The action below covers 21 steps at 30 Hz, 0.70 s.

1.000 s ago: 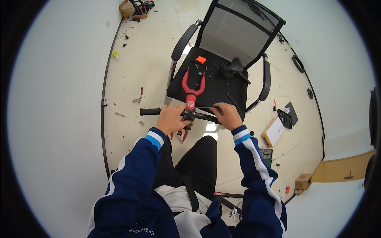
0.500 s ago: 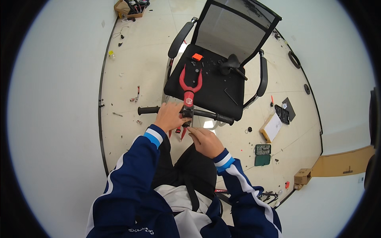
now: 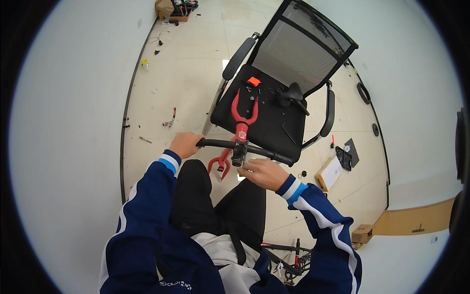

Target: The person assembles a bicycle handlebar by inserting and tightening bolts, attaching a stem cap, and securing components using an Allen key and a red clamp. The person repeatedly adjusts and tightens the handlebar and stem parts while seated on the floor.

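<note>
A black bicycle handlebar (image 3: pixel 267 153) lies across the front of the chair seat (image 3: pixel 274 128), its stem (image 3: pixel 239 154) joined to a red fork (image 3: pixel 241 129) whose prongs rest on the seat. My left hand (image 3: pixel 186 145) is closed round the bar's left grip. Just right of the stem, my right hand (image 3: pixel 265 174) has its fingers pinched together; what they hold, if anything, I cannot make out. Below the bar, a second red forked part (image 3: pixel 223 162) shows above my knees. On the seat lie a hex key (image 3: pixel 289 133), a bicycle saddle (image 3: pixel 292 94), an orange piece (image 3: pixel 253 82) and several small parts.
The chair's armrests (image 3: pixel 239 58) flank the seat. On the floor at right lie a white-topped box (image 3: pixel 329 173), a black tool case (image 3: pixel 344 158) and a tyre (image 3: pixel 363 93). A bicycle frame (image 3: pixel 293 264) is at lower right, near a cardboard box (image 3: pixel 362 234).
My left hand has left the stem and moved left onto the bar's grip. My right hand has shifted slightly right and down. The whole view has shifted a little.
</note>
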### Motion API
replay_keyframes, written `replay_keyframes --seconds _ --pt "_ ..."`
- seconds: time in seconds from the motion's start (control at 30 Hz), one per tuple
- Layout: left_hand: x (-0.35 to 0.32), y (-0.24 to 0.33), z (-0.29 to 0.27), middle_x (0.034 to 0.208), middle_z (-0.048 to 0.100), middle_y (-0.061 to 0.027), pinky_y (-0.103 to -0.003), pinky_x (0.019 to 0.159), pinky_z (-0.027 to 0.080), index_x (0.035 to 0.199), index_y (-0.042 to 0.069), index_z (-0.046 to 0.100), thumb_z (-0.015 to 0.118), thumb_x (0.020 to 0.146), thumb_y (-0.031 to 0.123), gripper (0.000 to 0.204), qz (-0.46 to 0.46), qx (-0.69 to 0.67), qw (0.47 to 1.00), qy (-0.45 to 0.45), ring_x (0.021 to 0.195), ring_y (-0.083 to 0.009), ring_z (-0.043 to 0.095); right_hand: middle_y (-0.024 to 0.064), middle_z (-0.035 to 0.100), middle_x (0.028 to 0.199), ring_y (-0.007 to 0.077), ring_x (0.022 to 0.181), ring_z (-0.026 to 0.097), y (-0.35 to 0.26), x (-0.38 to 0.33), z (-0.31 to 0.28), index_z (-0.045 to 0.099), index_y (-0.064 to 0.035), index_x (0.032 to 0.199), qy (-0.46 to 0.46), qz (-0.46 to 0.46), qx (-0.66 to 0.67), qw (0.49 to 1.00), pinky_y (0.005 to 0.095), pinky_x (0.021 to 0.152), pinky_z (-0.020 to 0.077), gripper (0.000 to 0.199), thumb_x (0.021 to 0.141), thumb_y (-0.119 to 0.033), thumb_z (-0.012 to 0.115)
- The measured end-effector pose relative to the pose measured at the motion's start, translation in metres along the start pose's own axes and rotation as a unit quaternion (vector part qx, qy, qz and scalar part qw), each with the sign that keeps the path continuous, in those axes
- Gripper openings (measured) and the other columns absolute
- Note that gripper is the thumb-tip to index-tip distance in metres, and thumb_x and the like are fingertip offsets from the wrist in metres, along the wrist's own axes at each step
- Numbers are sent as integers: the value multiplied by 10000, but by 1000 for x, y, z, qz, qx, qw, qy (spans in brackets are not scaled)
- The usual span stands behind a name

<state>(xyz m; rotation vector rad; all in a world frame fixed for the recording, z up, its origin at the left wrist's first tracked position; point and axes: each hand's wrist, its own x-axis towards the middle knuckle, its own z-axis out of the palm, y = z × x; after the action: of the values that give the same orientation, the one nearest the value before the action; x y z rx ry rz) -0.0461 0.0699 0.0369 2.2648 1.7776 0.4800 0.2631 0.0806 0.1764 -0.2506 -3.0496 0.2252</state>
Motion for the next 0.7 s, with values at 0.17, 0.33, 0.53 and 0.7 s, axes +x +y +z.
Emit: replay_keyframes --seconds 0.17,0.33,0.53,0.7 --pt "3 3 3 702 651 -128 -487 629 496 861 130 636 684 822 225 113 -3 -4 1000 22 702 -360 651 76 596 868 259 821 639 13 44 5 649 -41 981 -26 -55 -11 998 372 699 541 153 841 -101 633" --pt "4 9 8 692 650 -118 -479 622 502 867 126 644 693 798 200 113 5 -8 999 44 695 -353 656 127 647 816 334 763 662 53 102 24 661 -40 829 -58 45 -9 997 435 681 545 85 805 -121 651" --pt "-2 16 12 682 646 -111 -464 608 508 838 126 651 676 800 169 63 -20 0 998 60 688 -341 664 215 709 826 369 783 702 128 114 10 738 9 887 12 331 164 929 414 745 561 268 855 -249 674" --pt "1 17 17 694 658 -129 -462 618 511 835 105 655 676 767 157 88 -26 2 997 72 678 -347 663 199 705 815 330 767 700 172 42 15 713 21 919 97 440 184 873 372 741 540 312 855 -280 665"
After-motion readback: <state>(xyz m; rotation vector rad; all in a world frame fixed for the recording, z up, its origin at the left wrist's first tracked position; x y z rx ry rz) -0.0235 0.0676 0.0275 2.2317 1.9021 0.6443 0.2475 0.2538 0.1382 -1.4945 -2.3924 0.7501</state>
